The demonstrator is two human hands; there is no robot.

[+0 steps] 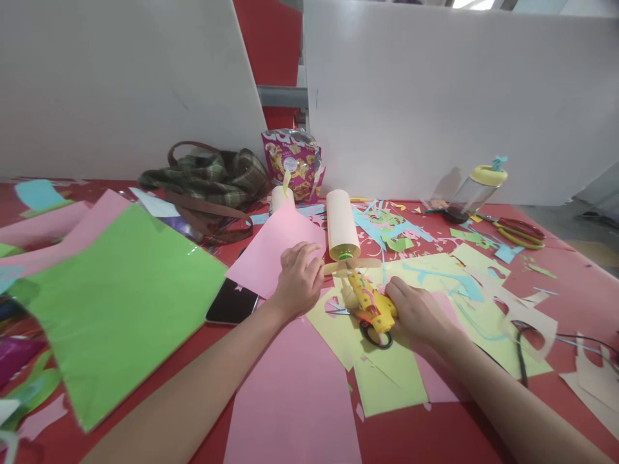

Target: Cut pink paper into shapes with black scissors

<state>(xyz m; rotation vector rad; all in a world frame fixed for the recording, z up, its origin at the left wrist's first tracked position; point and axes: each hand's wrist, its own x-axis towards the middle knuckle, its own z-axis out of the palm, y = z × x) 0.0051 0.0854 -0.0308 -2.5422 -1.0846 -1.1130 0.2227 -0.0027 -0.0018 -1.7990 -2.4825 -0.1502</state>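
In my right hand (418, 306) is a yellow glue gun (371, 299), its nozzle pointing away from me at a narrow cream paper strip (365, 263). My left hand (302, 274) is closed, with the strip's left end at its fingertips. Just beyond the strip lies a bottle wrapped in cream paper (341, 222), its green cap (345, 255) toward me. Whether the nozzle touches the strip I cannot tell. Under the glue gun, scissors (376, 336) lie partly hidden on yellow-green paper (391, 383). A pink sheet (275, 245) lies beside my left hand.
A large green sheet (130, 303) and a black phone (233, 301) lie left. Behind stand a plaid bag (213, 177) and a snack bag (294, 164). Right are a clear bottle with a yellow top (476, 192), red-handled pliers (520, 227), a black cord (521, 354) and paper scraps (394, 225).
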